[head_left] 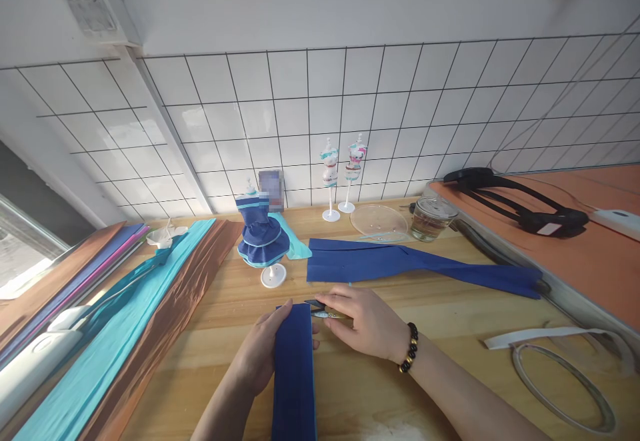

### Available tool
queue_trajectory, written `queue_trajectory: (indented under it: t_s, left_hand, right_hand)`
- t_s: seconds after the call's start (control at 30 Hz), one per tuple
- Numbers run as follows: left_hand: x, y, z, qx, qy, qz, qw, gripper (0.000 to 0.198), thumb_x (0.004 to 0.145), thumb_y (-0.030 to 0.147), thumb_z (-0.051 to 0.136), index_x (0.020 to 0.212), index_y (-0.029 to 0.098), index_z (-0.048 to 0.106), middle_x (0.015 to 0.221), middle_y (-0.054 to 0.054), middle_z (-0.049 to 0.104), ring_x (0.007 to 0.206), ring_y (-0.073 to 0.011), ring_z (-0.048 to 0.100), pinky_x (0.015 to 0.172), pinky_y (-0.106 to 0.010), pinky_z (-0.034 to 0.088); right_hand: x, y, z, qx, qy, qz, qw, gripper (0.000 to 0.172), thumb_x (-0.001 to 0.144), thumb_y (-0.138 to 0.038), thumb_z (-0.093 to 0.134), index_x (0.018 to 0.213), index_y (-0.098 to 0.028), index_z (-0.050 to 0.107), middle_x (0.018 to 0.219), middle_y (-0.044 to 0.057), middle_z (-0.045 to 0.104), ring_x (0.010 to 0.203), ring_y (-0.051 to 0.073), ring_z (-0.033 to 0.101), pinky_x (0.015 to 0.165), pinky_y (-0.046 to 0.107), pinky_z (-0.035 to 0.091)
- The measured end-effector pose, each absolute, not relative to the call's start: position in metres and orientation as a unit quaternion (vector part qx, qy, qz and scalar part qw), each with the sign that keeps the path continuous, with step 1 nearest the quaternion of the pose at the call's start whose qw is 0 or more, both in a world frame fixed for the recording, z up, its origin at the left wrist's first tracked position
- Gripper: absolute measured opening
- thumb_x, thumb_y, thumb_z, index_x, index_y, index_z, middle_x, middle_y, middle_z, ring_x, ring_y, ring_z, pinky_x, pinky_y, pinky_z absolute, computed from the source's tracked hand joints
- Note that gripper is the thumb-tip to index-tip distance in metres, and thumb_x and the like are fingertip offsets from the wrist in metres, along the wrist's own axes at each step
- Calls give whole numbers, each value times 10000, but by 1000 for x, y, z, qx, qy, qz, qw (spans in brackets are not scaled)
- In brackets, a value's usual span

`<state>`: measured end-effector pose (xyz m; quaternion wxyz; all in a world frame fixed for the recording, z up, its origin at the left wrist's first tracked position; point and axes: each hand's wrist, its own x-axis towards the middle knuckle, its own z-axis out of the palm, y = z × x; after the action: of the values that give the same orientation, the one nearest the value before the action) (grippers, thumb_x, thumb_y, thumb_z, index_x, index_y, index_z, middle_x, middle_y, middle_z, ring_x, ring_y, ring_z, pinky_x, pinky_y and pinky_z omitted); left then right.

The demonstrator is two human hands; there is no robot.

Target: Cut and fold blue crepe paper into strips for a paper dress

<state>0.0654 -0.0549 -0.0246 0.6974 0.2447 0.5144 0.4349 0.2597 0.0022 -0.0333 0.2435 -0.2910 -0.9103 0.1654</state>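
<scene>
My left hand (pixel 263 348) is closed on a folded strip of dark blue fabric (pixel 294 374), thumb on top and fingertips showing past its right edge. The strip runs down out of the bottom of the view. Between the thumb and fingers of my right hand (pixel 367 321) is a pair of thread snips (pixel 320 309), the blades at the strip's upper right corner. Whether they touch the cloth I cannot tell. Beyond my hands lies a second blue fabric piece (pixel 360 261). A small dress form (pixel 263 231) wears a blue tiered dress with turquoise trim.
Two small mannequins (pixel 330 168) stand by the tiled wall. A glass mug (pixel 433 218) and a clear round disc (pixel 379 221) are at the back. Turquoise fabric (pixel 135 334) and brown fabric (pixel 185 294) lie left. A ring of tape (pixel 565 388) and a black headset-like frame (pixel 520 204) are right.
</scene>
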Motion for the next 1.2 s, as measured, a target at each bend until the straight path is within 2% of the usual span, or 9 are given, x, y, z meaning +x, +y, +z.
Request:
queue_trajectory:
  t_s: [0.47, 0.67, 0.87, 1.2]
  left_hand:
    - [66, -55, -30, 287, 521, 415, 688, 382, 779, 466, 579, 903, 114, 658, 811, -118, 725, 678, -236, 679, 617, -307, 506]
    - [63, -56, -34, 323, 512, 417, 678, 343, 695, 389, 709, 905, 124, 648, 807, -96, 719, 677, -190, 667, 639, -272, 511]
    - [62, -53, -37, 282, 503, 429, 695, 296, 759, 378, 648, 882, 108, 642, 794, -112, 717, 661, -181, 665, 629, -267, 515]
    - [58, -50, -30, 165, 480, 445, 738, 211, 829, 335, 565, 796, 127, 585, 711, -59, 681, 539, -119, 623, 450, -194, 463]
  right_hand:
    - [259, 1, -34, -295, -912, 169, 231, 363, 831, -206, 504, 1187, -182, 569, 1027, 62, 654, 908, 181, 623, 780, 295, 487]
    - [260, 2, -34, -303, -907, 169, 237, 361, 835, -220, 498, 1189, -194, 566, 1022, 66, 653, 893, 181, 627, 775, 295, 491]
    - [260, 2, -34, -301, -905, 170, 247, 357, 839, -239, 501, 1188, -203, 566, 1027, 66, 654, 881, 179, 627, 765, 295, 490]
    - [260, 1, -27, -308, -893, 186, 272, 351, 854, -259, 497, 1194, -196, 557, 940, 49, 641, 806, 155, 608, 739, 282, 477]
